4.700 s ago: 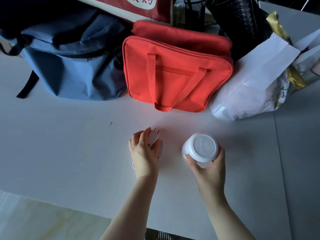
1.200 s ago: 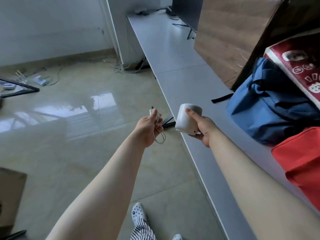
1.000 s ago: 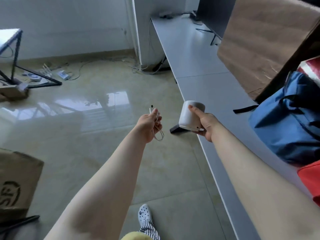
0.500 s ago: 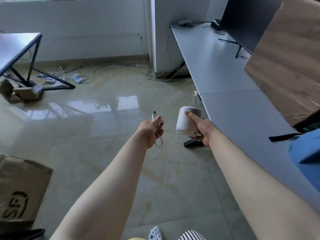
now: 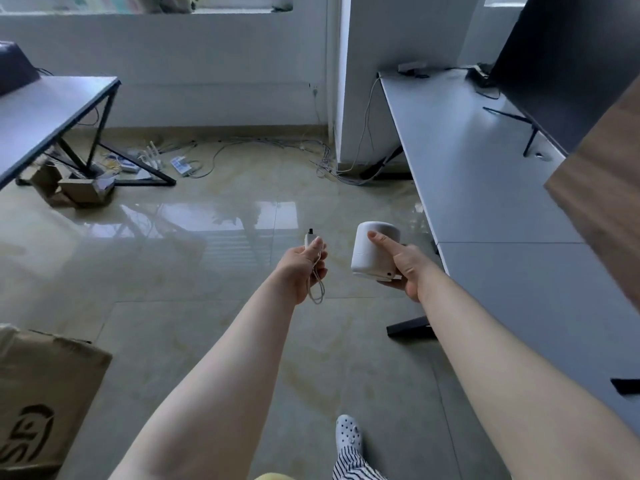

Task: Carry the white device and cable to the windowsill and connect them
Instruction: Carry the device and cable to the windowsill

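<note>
My right hand point(image 5: 403, 268) grips the white device point(image 5: 372, 249), a small rounded cylinder held upright over the floor beside the long grey table. My left hand point(image 5: 299, 268) is closed on the white cable point(image 5: 317, 280); its plug sticks up above the fingers and a loop hangs below the palm. The two hands are level and a short gap apart, and cable and device do not touch. The windowsill point(image 5: 239, 11) runs along the top of the white wall far ahead.
A long grey table point(image 5: 485, 188) runs along my right with a dark monitor point(image 5: 568, 64) and a wooden board point(image 5: 609, 188). A black-framed desk point(image 5: 52, 112) stands at left. Loose wires and a power strip point(image 5: 181, 165) lie by the wall. A cardboard box point(image 5: 41, 403) is near left.
I lifted cable and device off the table with the bags and turned left. The view has swung further toward the far wall, and the bags have left the frame.
</note>
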`<action>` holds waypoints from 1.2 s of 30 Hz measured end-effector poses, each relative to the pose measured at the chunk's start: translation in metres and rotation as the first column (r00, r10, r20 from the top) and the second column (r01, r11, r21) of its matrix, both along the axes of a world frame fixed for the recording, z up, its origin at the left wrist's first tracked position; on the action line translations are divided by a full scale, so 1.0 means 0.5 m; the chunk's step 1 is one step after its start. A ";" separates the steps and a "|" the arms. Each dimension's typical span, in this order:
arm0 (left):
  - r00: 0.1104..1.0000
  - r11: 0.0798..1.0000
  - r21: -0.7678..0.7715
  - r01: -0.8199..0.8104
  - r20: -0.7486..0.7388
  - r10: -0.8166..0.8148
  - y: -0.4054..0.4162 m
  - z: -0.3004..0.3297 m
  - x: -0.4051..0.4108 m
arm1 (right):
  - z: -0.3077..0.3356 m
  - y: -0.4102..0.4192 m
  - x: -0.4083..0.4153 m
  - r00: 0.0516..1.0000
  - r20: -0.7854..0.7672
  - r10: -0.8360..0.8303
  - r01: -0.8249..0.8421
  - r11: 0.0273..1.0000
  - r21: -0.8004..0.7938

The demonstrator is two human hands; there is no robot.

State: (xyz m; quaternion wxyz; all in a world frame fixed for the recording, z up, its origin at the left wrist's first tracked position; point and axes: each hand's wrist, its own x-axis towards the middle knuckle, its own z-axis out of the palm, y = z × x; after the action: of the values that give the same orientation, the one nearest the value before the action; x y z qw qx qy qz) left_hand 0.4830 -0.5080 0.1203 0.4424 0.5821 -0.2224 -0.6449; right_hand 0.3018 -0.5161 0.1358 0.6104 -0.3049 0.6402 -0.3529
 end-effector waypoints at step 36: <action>0.996 0.991 0.101 -0.086 0.008 0.086 -0.745 -0.076 0.262 | -0.078 -0.759 0.271 0.994 -0.046 0.102 -0.098 0.991 0.087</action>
State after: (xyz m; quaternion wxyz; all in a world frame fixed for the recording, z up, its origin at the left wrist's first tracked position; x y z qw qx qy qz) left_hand 0.6142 -0.8803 0.0823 0.4392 0.6143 -0.1649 -0.6345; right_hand 0.4375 -0.8954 0.0966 0.6237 -0.3191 0.6536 -0.2864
